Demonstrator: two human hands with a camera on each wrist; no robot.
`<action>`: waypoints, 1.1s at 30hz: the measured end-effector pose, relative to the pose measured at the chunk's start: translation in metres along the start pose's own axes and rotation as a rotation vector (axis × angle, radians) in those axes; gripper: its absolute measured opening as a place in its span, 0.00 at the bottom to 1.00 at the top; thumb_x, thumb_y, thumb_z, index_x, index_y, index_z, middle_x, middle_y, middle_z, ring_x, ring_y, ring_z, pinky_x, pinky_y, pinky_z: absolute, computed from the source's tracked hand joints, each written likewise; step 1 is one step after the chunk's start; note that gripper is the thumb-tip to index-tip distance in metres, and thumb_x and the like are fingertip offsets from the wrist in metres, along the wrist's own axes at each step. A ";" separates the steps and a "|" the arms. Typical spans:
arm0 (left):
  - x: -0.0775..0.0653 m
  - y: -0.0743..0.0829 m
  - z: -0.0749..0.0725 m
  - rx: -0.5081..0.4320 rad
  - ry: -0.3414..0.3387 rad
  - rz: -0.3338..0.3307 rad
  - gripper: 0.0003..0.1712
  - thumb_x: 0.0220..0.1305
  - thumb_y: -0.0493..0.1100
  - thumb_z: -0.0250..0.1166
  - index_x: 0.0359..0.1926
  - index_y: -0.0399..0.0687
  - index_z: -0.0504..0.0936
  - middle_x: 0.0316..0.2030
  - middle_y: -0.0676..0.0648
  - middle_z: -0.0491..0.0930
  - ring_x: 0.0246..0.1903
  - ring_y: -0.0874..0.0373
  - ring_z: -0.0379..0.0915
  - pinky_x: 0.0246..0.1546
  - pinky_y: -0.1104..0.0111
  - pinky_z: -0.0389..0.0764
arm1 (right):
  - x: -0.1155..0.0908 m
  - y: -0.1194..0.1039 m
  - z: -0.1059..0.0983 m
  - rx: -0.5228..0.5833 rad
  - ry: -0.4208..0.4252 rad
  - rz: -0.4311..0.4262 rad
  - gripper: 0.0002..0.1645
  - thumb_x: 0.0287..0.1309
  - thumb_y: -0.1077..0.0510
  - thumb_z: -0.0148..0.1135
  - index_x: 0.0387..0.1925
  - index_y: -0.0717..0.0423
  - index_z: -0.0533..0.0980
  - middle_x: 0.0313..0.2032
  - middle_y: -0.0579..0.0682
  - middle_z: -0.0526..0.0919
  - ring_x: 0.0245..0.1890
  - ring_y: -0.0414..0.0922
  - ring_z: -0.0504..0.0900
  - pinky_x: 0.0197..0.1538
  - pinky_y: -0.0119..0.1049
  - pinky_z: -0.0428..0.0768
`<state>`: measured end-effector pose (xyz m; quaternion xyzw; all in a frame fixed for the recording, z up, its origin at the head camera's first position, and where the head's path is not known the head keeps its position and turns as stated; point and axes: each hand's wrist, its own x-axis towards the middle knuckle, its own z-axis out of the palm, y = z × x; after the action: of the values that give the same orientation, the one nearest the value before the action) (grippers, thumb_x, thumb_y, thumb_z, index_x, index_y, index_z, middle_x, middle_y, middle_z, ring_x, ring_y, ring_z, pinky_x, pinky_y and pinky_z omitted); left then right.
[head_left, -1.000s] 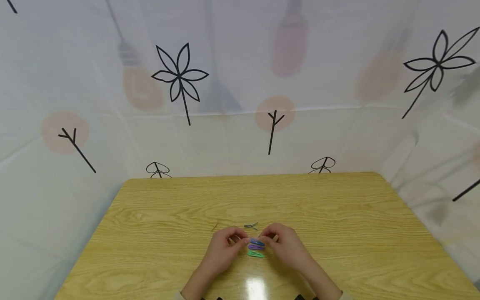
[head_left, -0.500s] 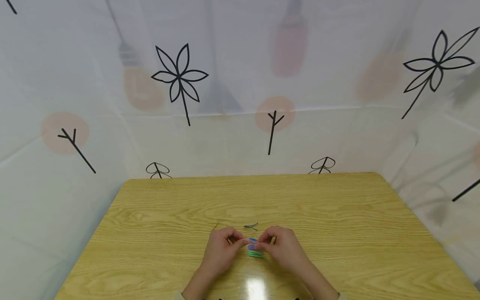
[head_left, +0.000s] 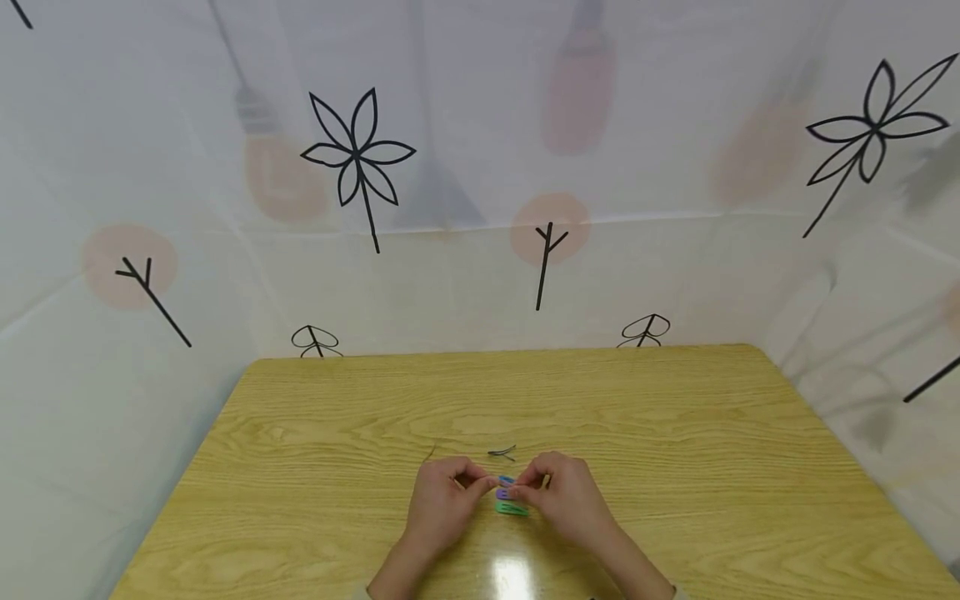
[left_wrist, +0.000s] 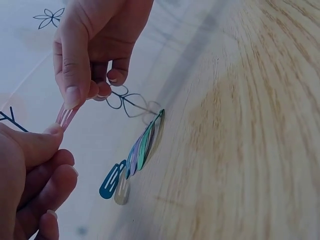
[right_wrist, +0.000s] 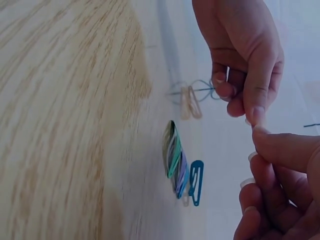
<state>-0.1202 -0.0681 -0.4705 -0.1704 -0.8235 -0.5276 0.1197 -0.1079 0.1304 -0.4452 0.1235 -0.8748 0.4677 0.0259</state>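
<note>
Between my two hands is a small pink snap hair clip, raised above the wooden table. My left hand pinches one end with thumb and fingertip. The other end is in the thumb-and-finger pinch of my right hand. In the right wrist view the fingers hide nearly all of this clip. Below the hands, a blue clip, a purple clip and a green clip lie in a row, the first two partly covered by my right fingers in the head view.
A dark teal clip lies with its parts spread, just beyond the row. Farther left is a thin tan clip, also spread. A white cloth with printed plants hangs around the back and sides of the table.
My right hand has shifted slightly left, toward my left hand, and its fingers now overlap the blue and purple clips. My left hand stays almost in place; the clips on the table have not moved.
</note>
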 end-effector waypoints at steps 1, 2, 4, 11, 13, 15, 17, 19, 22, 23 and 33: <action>0.000 0.000 0.000 0.002 0.002 0.003 0.08 0.53 0.41 0.78 0.23 0.53 0.86 0.22 0.60 0.83 0.21 0.68 0.75 0.21 0.73 0.75 | 0.000 0.000 0.000 0.002 0.001 0.002 0.11 0.46 0.55 0.79 0.21 0.47 0.81 0.23 0.37 0.80 0.20 0.36 0.71 0.21 0.30 0.70; 0.000 0.000 0.000 0.002 0.003 0.005 0.08 0.53 0.42 0.78 0.23 0.53 0.86 0.22 0.60 0.82 0.21 0.68 0.75 0.21 0.73 0.75 | 0.000 0.001 0.001 0.007 0.001 0.004 0.11 0.47 0.55 0.79 0.22 0.47 0.81 0.23 0.38 0.80 0.20 0.36 0.71 0.21 0.30 0.70; -0.001 -0.001 0.001 0.002 0.001 0.005 0.08 0.53 0.42 0.77 0.23 0.53 0.86 0.22 0.60 0.82 0.21 0.68 0.75 0.21 0.73 0.75 | 0.000 0.001 0.001 0.018 -0.001 0.007 0.11 0.47 0.56 0.79 0.22 0.48 0.81 0.23 0.38 0.80 0.20 0.36 0.71 0.21 0.30 0.70; -0.002 -0.002 0.002 0.003 -0.008 0.014 0.09 0.55 0.42 0.77 0.23 0.52 0.85 0.22 0.60 0.82 0.21 0.69 0.74 0.21 0.73 0.75 | -0.001 0.000 0.003 0.033 0.007 0.040 0.10 0.49 0.57 0.78 0.22 0.50 0.81 0.23 0.39 0.80 0.20 0.36 0.72 0.20 0.30 0.70; -0.003 -0.002 0.003 -0.003 -0.020 0.009 0.09 0.56 0.42 0.76 0.23 0.53 0.85 0.21 0.60 0.81 0.21 0.69 0.73 0.20 0.73 0.75 | 0.000 0.000 0.003 0.027 0.027 0.050 0.10 0.50 0.58 0.78 0.22 0.50 0.81 0.23 0.39 0.80 0.20 0.36 0.72 0.20 0.30 0.70; -0.003 -0.003 0.004 -0.015 -0.034 0.004 0.09 0.57 0.43 0.75 0.24 0.53 0.84 0.21 0.60 0.81 0.21 0.69 0.73 0.20 0.73 0.75 | 0.000 0.000 0.003 0.019 0.044 0.058 0.10 0.50 0.59 0.77 0.22 0.50 0.81 0.22 0.39 0.80 0.20 0.36 0.72 0.20 0.30 0.71; -0.003 -0.004 0.004 -0.028 -0.042 0.009 0.08 0.59 0.44 0.75 0.25 0.53 0.84 0.22 0.60 0.81 0.21 0.68 0.73 0.21 0.73 0.75 | 0.000 0.001 0.002 0.018 0.048 0.058 0.10 0.50 0.59 0.77 0.23 0.50 0.81 0.22 0.39 0.80 0.20 0.36 0.73 0.20 0.30 0.71; -0.002 -0.005 0.004 -0.043 -0.046 0.004 0.07 0.59 0.45 0.74 0.27 0.53 0.85 0.24 0.59 0.82 0.23 0.68 0.74 0.23 0.72 0.76 | 0.000 0.001 0.002 0.027 0.035 0.059 0.09 0.50 0.59 0.77 0.23 0.50 0.81 0.23 0.39 0.80 0.20 0.36 0.73 0.20 0.30 0.71; -0.001 -0.006 0.004 -0.058 -0.070 0.005 0.06 0.61 0.46 0.72 0.35 0.50 0.86 0.30 0.56 0.84 0.27 0.66 0.77 0.27 0.71 0.78 | 0.001 0.002 0.000 0.043 0.010 0.064 0.08 0.51 0.57 0.77 0.24 0.50 0.82 0.24 0.39 0.81 0.20 0.37 0.73 0.21 0.31 0.71; -0.001 -0.007 0.004 -0.069 -0.090 0.005 0.06 0.62 0.46 0.71 0.38 0.49 0.87 0.33 0.55 0.85 0.30 0.65 0.77 0.29 0.71 0.78 | 0.001 0.002 0.000 0.049 0.002 0.065 0.08 0.51 0.56 0.77 0.24 0.49 0.82 0.24 0.39 0.81 0.20 0.38 0.73 0.21 0.31 0.72; 0.000 -0.004 -0.001 -0.225 -0.185 -0.163 0.11 0.65 0.47 0.69 0.42 0.45 0.88 0.37 0.55 0.86 0.36 0.59 0.80 0.37 0.68 0.80 | 0.004 0.004 -0.005 0.123 -0.074 0.032 0.05 0.60 0.53 0.70 0.33 0.49 0.85 0.33 0.39 0.85 0.35 0.40 0.80 0.37 0.33 0.79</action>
<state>-0.1220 -0.0701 -0.4730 -0.1633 -0.7778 -0.6065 -0.0198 -0.1126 0.1355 -0.4447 0.1280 -0.8466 0.5162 -0.0216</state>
